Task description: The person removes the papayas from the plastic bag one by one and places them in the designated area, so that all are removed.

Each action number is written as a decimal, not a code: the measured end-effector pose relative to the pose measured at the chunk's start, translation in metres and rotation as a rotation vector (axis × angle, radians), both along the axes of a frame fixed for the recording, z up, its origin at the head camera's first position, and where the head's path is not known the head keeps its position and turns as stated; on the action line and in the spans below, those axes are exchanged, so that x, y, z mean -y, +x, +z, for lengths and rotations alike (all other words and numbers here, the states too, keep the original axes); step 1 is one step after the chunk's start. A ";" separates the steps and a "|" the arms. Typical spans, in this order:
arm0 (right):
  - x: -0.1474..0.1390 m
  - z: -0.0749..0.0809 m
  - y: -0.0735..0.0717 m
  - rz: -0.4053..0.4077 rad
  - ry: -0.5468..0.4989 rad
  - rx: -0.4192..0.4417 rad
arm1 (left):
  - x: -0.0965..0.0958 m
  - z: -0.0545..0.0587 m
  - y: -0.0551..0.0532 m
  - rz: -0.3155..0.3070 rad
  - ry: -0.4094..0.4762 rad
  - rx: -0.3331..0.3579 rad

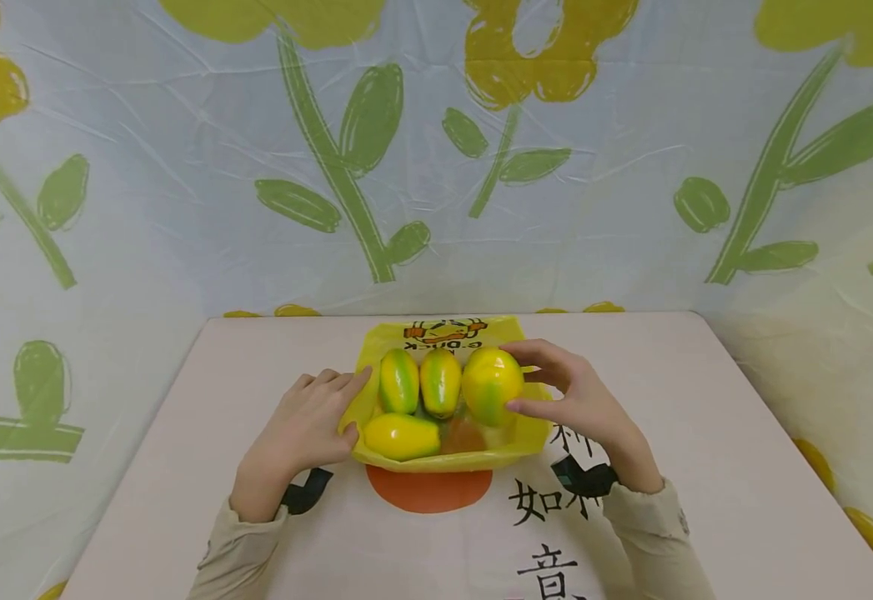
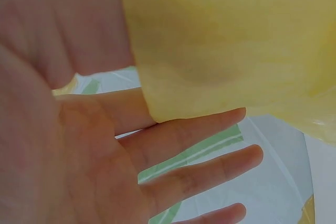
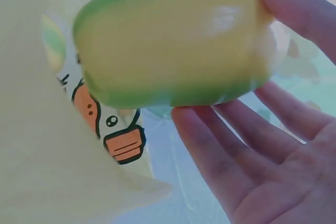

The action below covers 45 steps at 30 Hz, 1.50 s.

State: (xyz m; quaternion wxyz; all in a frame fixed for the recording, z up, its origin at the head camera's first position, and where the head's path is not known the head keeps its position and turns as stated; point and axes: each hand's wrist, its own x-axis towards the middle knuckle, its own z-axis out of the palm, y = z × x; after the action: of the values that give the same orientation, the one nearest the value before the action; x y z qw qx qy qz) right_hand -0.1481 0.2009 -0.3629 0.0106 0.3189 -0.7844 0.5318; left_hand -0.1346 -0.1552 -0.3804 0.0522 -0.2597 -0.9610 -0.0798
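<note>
A yellow plastic bag (image 1: 499, 458) with a printed duck lies on the table, its mouth spread open. My left hand (image 1: 316, 423) is at its left edge; thumb and index finger reach behind the bag wall, and their tips are hidden in the left wrist view. The other fingers (image 2: 210, 174) are straight and apart. With thumb and fingertips, my right hand (image 1: 582, 392) holds a large glossy yellow-green papaya (image 1: 492, 385) over the bag's right part. Inside the bag are two upright papayas (image 1: 399, 382) side by side and one lying papaya (image 1: 402, 437) in front.
Under the bag a pale table cover (image 1: 293, 550) shows a red disc (image 1: 428, 490) and black characters (image 1: 549, 571). A flower-print cloth (image 1: 203, 167) hangs behind the table and along its sides.
</note>
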 end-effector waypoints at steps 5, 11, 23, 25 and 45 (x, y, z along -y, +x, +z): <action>-0.003 0.003 -0.001 -0.029 -0.104 0.019 | 0.002 -0.001 -0.001 0.002 -0.004 -0.012; -0.005 0.005 -0.004 -0.045 -0.296 0.034 | 0.003 -0.001 -0.002 0.015 -0.007 -0.005; -0.017 0.005 -0.008 -0.174 -0.573 0.005 | 0.002 -0.001 -0.002 0.017 -0.009 -0.010; -0.021 0.006 -0.009 -0.199 -0.589 0.010 | 0.001 -0.001 -0.002 0.015 -0.007 -0.015; -0.061 -0.019 -0.032 -0.465 -0.589 0.111 | -0.001 -0.003 -0.002 0.010 -0.014 -0.014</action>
State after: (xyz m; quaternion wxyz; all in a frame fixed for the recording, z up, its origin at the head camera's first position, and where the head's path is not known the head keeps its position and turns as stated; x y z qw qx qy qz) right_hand -0.1805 0.2621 -0.3816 0.1800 0.0863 -0.6487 0.7344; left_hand -0.1366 -0.1541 -0.3838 0.0576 -0.2559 -0.9624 -0.0710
